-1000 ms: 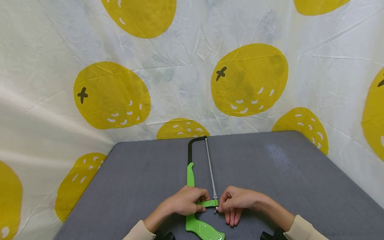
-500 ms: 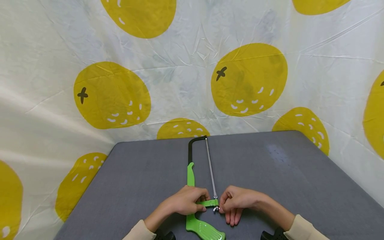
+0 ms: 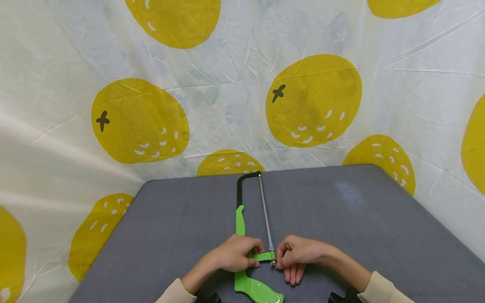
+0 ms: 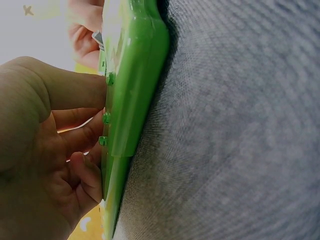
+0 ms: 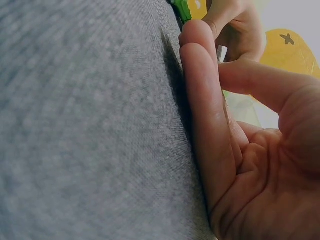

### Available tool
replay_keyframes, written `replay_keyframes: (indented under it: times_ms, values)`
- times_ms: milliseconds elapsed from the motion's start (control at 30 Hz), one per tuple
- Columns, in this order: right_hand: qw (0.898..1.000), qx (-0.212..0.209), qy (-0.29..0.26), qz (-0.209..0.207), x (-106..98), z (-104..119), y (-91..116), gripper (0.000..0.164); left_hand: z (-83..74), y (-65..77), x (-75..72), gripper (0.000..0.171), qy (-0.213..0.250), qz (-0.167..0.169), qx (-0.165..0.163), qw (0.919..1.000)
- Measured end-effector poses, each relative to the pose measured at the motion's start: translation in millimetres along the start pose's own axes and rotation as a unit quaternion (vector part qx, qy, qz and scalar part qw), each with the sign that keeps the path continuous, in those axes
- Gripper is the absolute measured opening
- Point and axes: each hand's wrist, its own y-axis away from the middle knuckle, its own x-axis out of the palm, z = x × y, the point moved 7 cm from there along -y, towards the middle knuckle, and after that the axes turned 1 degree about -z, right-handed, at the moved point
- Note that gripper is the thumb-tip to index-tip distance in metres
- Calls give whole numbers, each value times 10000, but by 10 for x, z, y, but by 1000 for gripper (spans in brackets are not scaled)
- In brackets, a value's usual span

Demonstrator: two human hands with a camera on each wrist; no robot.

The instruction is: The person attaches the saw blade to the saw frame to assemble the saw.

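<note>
A hacksaw (image 3: 240, 221) with a green handle and a black front frame lies on the grey table, its thin silver blade (image 3: 265, 210) running along the right side. My left hand (image 3: 235, 253) grips the green crosspiece between thumb and fingers; in the left wrist view the thumb presses the green frame (image 4: 135, 90). At the blade's near end sits a small metal wing nut (image 3: 273, 264). My right hand (image 3: 301, 253) pinches this nut with thumb and index finger. The other right fingers extend low beside the table top, as the right wrist view shows.
The grey cloth-covered table (image 3: 182, 219) reaches back to a white hanging sheet (image 3: 227, 109) printed with yellow fruit. The saw's black front end lies close to the table's far edge. A pale smudge (image 3: 350, 193) marks the table at right.
The wing nut has turned, its wings showing at different angles across the frames. My right fingertips shift only slightly at it. My left hand and the hacksaw stay in place.
</note>
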Motion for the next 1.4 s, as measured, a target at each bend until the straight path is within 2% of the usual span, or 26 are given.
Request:
replay_keyframes:
  times_ms: [700, 1400]
  values:
    - [9999, 108, -25, 107, 11, 39, 40, 18, -13, -1, -4, 17, -66, -35, 17, 10000]
    - [9996, 128, 184, -153, -1, 44, 25, 34, -4, -3, 2, 17, 17, 1, 0, 10000]
